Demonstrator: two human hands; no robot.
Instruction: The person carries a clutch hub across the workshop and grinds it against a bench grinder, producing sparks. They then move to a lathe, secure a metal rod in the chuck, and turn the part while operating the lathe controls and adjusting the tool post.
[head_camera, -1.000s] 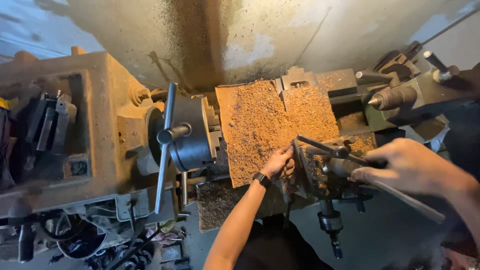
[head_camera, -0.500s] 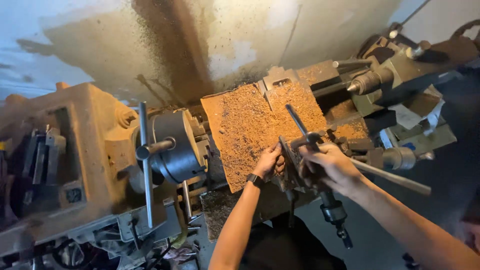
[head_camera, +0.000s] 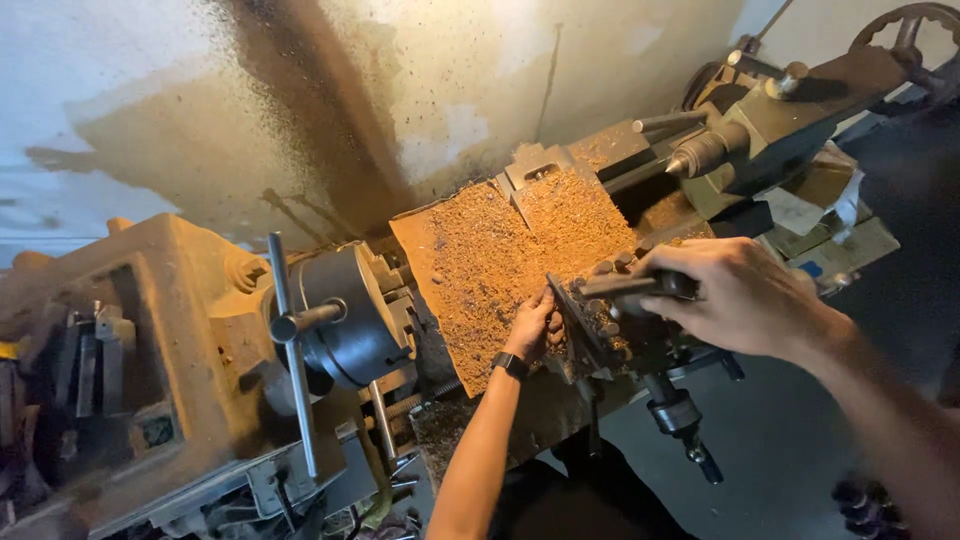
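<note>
I see my right hand (head_camera: 745, 300) closed in a fist around a dark wrench (head_camera: 640, 287) that sits on top of the tool post (head_camera: 600, 335). The wrench's long axis runs nearly level across the view, its free end pointing left toward the chuck (head_camera: 345, 315), its grip end buried in my palm. My left hand (head_camera: 535, 330) is on the chuck side of the tool post, fingers curled against its left face; I cannot tell whether they truly clamp anything or only press there. A black watch (head_camera: 511, 364) sits on that wrist.

Behind the tool post lies the chip-covered plate (head_camera: 500, 260), thick with orange-brown swarf. A long steel key (head_camera: 290, 350) stands in the chuck, roughly upright, its crossbar pointing toward the tool post. Far to the right of the tool post, the tailstock (head_camera: 760, 130) aims its centre point back toward the chuck. Below the tool post a crank handle (head_camera: 680, 420) hangs down.

Against half a second ago, the wrench has swung: then it rose steeply up and away from the tool post, now it lies almost flat. My right hand has moved with it, from beside the post to above it. A second ago that hand was further right, holding a long bar. My left hand has stayed in its spot at the tool post throughout.
</note>
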